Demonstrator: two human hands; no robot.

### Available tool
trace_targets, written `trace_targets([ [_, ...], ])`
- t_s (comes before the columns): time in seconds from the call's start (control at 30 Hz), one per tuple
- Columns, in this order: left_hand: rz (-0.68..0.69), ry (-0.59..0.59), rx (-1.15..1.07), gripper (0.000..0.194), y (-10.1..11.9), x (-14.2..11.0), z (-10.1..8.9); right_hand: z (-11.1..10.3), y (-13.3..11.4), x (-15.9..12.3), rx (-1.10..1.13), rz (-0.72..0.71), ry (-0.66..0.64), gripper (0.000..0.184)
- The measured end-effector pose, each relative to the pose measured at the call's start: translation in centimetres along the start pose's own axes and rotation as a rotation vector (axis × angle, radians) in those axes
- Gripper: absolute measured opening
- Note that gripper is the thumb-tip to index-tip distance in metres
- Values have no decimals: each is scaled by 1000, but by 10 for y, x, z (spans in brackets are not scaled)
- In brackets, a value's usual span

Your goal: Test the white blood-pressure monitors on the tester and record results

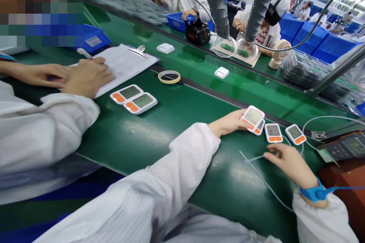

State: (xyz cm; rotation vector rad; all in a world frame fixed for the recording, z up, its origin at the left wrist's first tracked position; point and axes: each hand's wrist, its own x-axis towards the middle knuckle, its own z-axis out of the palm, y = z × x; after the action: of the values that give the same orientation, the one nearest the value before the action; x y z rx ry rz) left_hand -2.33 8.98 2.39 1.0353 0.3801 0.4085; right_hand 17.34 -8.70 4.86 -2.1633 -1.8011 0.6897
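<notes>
My left hand (pixel 232 121) holds a small white digital monitor (pixel 253 115) with a grey screen and orange buttons. A second such monitor (pixel 260 127) shows partly behind it; I cannot tell whether it is held too. My right hand (pixel 289 157) is empty, its fingers apart and slightly bent, just below a third monitor (pixel 273 133) lying face up. To the right lies one more monitor (pixel 295 134), its screen lit with digits. A thin clear tube (pixel 266 182) runs over the green table beneath my right hand. A blue strap (pixel 316 193) circles my right wrist.
Two monitors (pixel 139 101) lie at left near a tape roll (pixel 169 77). A co-worker's hand (pixel 88 76) rests on a clipboard (pixel 125 60). White devices (pixel 221 72) sit on the green belt (pixel 194 68). A handheld meter (pixel 348 146) lies at right. Extraction hoses (pixel 215 3) hang beyond.
</notes>
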Motion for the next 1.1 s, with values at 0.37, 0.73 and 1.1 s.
trace_targets([
  [0.37, 111, 374, 392, 56, -8, 13, -33, 5, 17, 66, -340, 178, 295, 88],
  [0.73, 361, 494, 1124, 34, -13, -2, 4, -17, 17, 53, 69, 129, 154, 44],
  [1.1, -14, -78, 83, 61, -23, -10, 40, -21, 1, 36, 745, -141, -167, 52],
])
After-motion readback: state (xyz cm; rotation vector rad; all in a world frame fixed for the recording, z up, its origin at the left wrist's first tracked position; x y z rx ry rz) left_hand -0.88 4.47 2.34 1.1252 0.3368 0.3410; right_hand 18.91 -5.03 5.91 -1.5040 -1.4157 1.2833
